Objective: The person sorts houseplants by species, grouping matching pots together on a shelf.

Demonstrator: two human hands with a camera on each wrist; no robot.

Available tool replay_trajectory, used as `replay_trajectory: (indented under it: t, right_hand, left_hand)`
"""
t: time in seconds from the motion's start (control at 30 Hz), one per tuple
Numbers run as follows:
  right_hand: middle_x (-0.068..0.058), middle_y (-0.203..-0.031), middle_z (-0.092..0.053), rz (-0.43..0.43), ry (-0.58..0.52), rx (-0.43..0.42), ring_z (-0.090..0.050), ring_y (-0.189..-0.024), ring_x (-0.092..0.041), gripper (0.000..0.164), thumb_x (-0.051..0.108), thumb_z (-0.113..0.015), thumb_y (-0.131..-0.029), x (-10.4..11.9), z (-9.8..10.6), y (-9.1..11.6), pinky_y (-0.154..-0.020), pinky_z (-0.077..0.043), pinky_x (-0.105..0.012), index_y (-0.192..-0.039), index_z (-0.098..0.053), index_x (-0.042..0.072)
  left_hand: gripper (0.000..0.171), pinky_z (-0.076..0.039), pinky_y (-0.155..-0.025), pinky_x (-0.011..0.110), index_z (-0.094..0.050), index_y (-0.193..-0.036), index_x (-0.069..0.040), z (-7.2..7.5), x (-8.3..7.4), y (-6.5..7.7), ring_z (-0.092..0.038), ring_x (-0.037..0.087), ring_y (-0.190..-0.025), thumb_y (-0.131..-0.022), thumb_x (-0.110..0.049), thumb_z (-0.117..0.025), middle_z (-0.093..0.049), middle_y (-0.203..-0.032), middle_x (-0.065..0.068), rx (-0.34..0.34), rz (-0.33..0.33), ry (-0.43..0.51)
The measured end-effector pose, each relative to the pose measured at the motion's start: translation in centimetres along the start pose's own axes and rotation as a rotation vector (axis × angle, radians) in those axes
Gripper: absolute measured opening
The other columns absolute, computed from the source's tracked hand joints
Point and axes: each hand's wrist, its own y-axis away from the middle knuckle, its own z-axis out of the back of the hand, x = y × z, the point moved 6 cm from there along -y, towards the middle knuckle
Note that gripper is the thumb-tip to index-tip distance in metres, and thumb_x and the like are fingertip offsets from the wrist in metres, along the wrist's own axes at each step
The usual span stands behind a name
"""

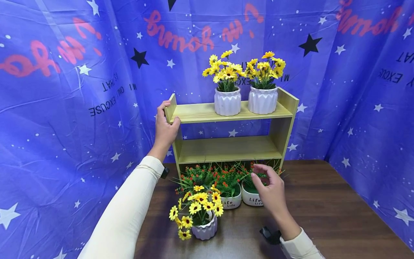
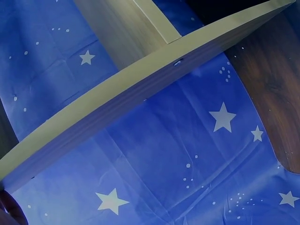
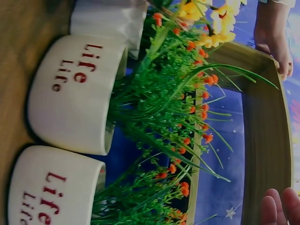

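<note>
Upright shelf [image 1: 226, 148], long axis crosswise

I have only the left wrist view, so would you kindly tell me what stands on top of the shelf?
Observer: Two white pots with yellow flowers stand on top of the shelf.
Operator: Thank you; is there another such pot anywhere?
Observer: Yes, a third pot stands on the table, in front of the shelf.
Operator: And is anything being carried?
Observer: No, the right hand holds nothing.
</note>
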Motion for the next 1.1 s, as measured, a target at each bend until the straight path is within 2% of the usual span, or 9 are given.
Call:
replay_trajectory:
  t: [0.1, 0.23, 0.37, 0.47, 0.6, 0.73, 0.87, 1.1]
  right_hand:
    - [-0.013, -0.103, -0.072, -0.02, 0.007, -0.002, -0.066, -0.095, -0.017, 0.027, -0.003, -0.069, -0.087, 0.3, 0.4, 0.7, -0.077, -0.049, -0.014, -0.114, -0.068, 0.001]
    - [-0.014, -0.103, -0.071, -0.103, -0.012, 0.003, -0.066, -0.089, -0.01, 0.023, -0.005, -0.067, -0.088, 1.7, 0.7, 1.5, -0.069, -0.049, -0.017, -0.111, -0.067, -0.003]
    - [-0.009, -0.105, -0.07, -0.178, -0.009, 0.024, -0.064, -0.085, -0.004, 0.02, -0.006, -0.065, -0.089, 2.8, 0.7, 1.9, -0.066, -0.048, -0.019, -0.109, -0.065, -0.006]
    - [-0.007, -0.105, -0.07, -0.203, -0.017, 0.048, -0.065, -0.087, -0.006, 0.02, -0.005, -0.065, -0.09, 2.2, 0.4, 2.4, -0.068, -0.049, -0.019, -0.11, -0.065, -0.006]
    - [-0.009, -0.106, -0.07, -0.21, -0.064, 0.1, -0.066, -0.09, -0.011, 0.021, -0.003, -0.066, -0.09, -0.2, -0.6, 3.3, -0.07, -0.05, -0.02, -0.111, -0.066, -0.002]
    - [-0.012, -0.109, -0.07, -0.181, -0.073, 0.182, -0.066, -0.094, -0.014, 0.021, 0.002, -0.068, -0.091, -2.1, -2.0, 4.5, -0.072, -0.052, -0.024, -0.112, -0.067, 0.005]
    - [-0.014, -0.108, -0.07, -0.184, -0.074, 0.281, -0.066, -0.095, -0.015, 0.021, 0.006, -0.069, -0.091, -2.8, -3.5, 5.7, -0.073, -0.053, -0.028, -0.111, -0.068, 0.006]
    - [-0.01, -0.109, -0.069, -0.246, -0.024, 0.55, -0.066, -0.095, -0.023, 0.03, 0.017, -0.073, -0.089, -3.4, -6.7, 8.0, -0.078, -0.054, -0.03, -0.115, -0.067, 0.004]
  left_hand:
    - [0.053, -0.039, -0.097, 0.043, -0.046, -0.134, -0.013, 0.0, 0.0, 0.1, -0.042, 0.026, -0.12, -0.083, -0.004, -0.06, -0.044, -0.147, 0.001, -0.008, 0.001, -0.005]
    - [0.054, -0.037, -0.097, 0.043, -0.045, -0.134, -0.013, 0.1, 0.2, 0.1, -0.043, 0.027, -0.12, -0.083, -0.006, -0.06, -0.045, -0.147, 0.0, -0.01, -0.01, -0.021]
    - [0.054, -0.038, -0.097, 0.043, -0.045, -0.134, -0.014, 0.1, 0.3, 0.0, -0.043, 0.028, -0.119, -0.082, -0.006, -0.06, -0.044, -0.146, -0.002, -0.009, -0.015, -0.033]
    - [0.054, -0.038, -0.097, 0.043, -0.045, -0.134, -0.015, 0.1, 0.3, 0.0, -0.043, 0.027, -0.12, -0.082, -0.006, -0.059, -0.043, -0.147, -0.003, -0.006, -0.015, -0.034]
    - [0.055, -0.038, -0.098, 0.042, -0.044, -0.134, -0.016, 0.0, 0.3, -0.1, -0.042, 0.027, -0.123, -0.082, -0.006, -0.058, -0.042, -0.148, -0.004, -0.002, -0.013, -0.03]
    - [0.055, -0.036, -0.099, 0.042, -0.045, -0.134, -0.013, -0.1, 0.2, -0.1, -0.042, 0.026, -0.123, -0.081, -0.006, -0.059, -0.043, -0.147, -0.004, -0.008, -0.019, -0.028]
    - [0.055, -0.036, -0.099, 0.041, -0.045, -0.134, -0.013, -0.1, 0.1, -0.2, -0.042, 0.026, -0.123, -0.081, -0.005, -0.058, -0.043, -0.147, -0.004, -0.008, -0.012, -0.026]
    - [0.055, -0.036, -0.099, 0.039, -0.044, -0.134, -0.012, -0.1, 0.2, -0.1, -0.04, 0.025, -0.125, -0.082, -0.003, -0.057, -0.042, -0.148, -0.006, -0.001, 0.007, -0.011]
